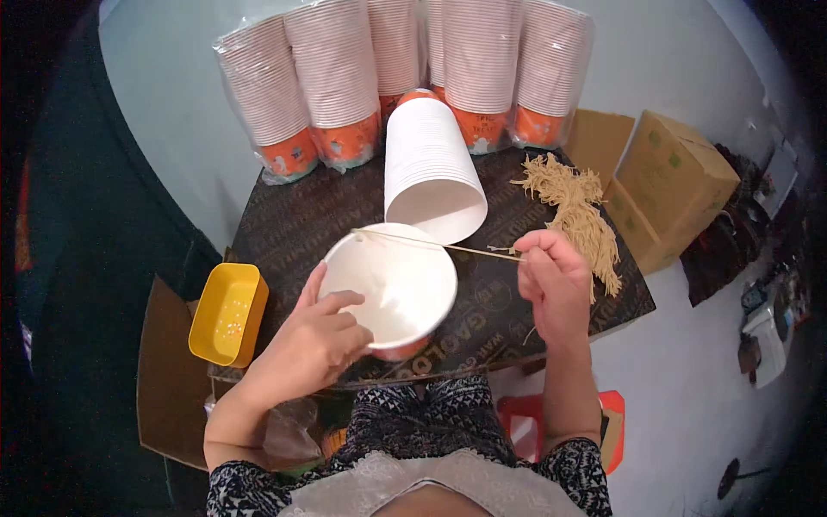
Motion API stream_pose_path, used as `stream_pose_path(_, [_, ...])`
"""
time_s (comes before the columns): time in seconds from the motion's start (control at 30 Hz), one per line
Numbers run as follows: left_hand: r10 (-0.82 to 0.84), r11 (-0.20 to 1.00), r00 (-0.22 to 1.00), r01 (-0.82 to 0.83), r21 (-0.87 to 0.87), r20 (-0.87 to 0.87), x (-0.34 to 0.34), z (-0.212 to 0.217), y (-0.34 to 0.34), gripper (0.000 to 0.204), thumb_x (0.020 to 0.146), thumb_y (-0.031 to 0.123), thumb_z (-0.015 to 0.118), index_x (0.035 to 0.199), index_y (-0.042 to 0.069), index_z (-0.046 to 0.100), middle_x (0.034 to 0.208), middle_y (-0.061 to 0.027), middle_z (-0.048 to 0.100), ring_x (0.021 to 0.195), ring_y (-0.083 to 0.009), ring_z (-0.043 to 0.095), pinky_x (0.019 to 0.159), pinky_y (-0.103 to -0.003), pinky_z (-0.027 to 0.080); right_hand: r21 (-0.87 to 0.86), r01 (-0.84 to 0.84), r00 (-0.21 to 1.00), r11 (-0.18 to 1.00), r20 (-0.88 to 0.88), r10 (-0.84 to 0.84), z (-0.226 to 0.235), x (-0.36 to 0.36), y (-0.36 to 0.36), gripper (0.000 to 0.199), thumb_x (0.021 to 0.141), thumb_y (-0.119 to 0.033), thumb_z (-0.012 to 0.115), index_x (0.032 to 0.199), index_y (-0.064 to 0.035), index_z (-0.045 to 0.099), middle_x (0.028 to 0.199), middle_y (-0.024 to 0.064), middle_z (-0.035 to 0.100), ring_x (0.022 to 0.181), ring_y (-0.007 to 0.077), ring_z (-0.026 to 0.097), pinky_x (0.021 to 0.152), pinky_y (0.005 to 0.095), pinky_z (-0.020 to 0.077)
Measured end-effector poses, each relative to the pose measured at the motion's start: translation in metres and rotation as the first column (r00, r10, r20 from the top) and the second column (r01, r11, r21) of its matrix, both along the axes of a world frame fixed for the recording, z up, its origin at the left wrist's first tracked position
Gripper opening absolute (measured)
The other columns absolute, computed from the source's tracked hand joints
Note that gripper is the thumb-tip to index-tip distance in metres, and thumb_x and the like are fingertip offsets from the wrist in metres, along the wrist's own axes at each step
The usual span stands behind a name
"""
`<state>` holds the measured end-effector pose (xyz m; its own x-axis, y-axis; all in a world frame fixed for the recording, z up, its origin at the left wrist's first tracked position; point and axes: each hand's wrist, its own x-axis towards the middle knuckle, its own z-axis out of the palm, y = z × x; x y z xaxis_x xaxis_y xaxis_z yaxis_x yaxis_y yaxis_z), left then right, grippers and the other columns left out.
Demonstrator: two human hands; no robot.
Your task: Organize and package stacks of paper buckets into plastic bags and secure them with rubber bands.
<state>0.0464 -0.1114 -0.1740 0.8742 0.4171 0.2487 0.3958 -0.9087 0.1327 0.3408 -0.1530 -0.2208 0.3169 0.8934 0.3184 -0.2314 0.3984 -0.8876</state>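
My left hand (323,332) grips a white paper cup (392,284) by its side, the cup's mouth tilted up toward me. A thin tan string (431,242) stretches across the cup's rim from its far left edge to my right hand (551,280), which pinches the string's end. Just behind my right hand lies a bundle of the same tan strings (577,211) on the dark board (293,224). A stack of white nested cups (426,164) lies on its side behind the held cup.
Several wrapped stacks of orange-bottomed cups (336,82) stand at the board's far edge. A yellow tray (228,314) sits at the left, cardboard boxes (672,185) at the right, flat cardboard (168,379) on the floor, and a red stool (612,414) below.
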Motion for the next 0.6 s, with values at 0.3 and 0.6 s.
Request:
stream_pose_path(0.3, [0.081,0.913,0.879,-0.254,0.319,0.47,0.033,-0.051,-0.022,0.042,0.069,0.003,0.073,0.109,0.004,0.062,0.098,-0.0119,0.06,0.096,-0.0322,0.056,0.085,-0.05,0.043,0.211,-0.445,0.538,0.871,-0.714,0.448,-0.042,-0.042,-0.002,0.014,0.096,-0.015,0.051,0.106,-0.0052,0.053,0.069,-0.002,0.041,0.055,0.0081,0.034,0.048,0.023,0.0289])
stream_pose_path(0.6, [0.389,0.833,0.745,-0.034,-0.553,0.541,0.072,-0.104,-0.053,0.014,0.085,0.009,0.07,0.094,0.0,0.063,0.066,-0.0115,0.063,0.054,-0.0227,0.063,0.049,-0.033,0.048,0.387,-0.413,0.322,0.825,-0.785,0.529,-0.056,-0.063,0.001,0.015,0.097,-0.013,0.048,0.107,-0.0026,0.054,0.069,-0.0015,0.039,0.055,0.0091,0.033,0.048,0.0234,0.0268])
